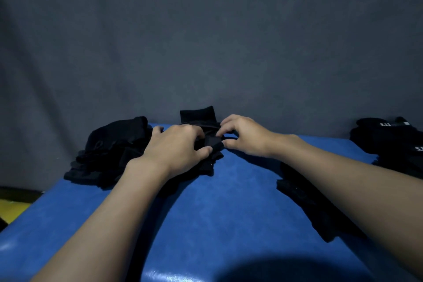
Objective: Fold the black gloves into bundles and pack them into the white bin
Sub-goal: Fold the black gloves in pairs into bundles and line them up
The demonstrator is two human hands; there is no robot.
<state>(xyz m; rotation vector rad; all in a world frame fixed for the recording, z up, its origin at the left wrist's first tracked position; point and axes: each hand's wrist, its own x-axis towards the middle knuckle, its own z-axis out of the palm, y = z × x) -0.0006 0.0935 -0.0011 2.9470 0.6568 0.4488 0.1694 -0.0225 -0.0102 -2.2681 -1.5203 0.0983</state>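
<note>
Grips a matte black fabric glove (pixel 211 142) with the left hand (pixel 176 144), thumb and curled fingers clamped over its bunched middle. Pinches the same glove's near edge between thumb and fingertips of the right hand (pixel 246 136). Sits crumpled at the far middle of the blue padded tabletop (pixel 217 208), one flat end standing up behind the hands. Flanked by a loose heap of black gloves (pixel 109 151) at left and white-printed black gloves (pixel 389 139) far right.

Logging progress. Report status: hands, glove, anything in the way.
Left hand grips the black glove, right hand pinches it. Glove lies on the blue table. Left pile and right pile flank it; white bin not in view.
</note>
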